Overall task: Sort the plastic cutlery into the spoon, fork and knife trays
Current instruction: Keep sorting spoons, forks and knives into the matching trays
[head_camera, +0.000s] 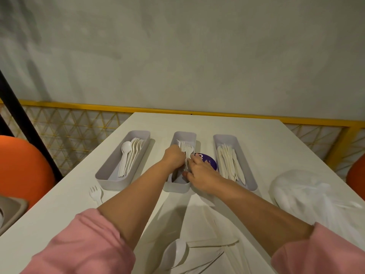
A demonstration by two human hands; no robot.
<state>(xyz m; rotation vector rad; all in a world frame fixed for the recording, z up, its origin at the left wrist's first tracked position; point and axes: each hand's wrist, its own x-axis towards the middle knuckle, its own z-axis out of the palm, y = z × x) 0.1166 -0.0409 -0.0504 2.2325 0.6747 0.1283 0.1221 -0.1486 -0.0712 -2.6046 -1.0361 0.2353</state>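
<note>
A fork bundle (pixel 185 148) is gripped by the curled fingers of the left hand (pixel 174 157) and the right hand (pixel 199 172). If released unevenly, forks could be spilled at three o'clock into the knife tray (pixel 225 138).

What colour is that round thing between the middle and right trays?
The round thing is purple with white lettering; head view.
</note>
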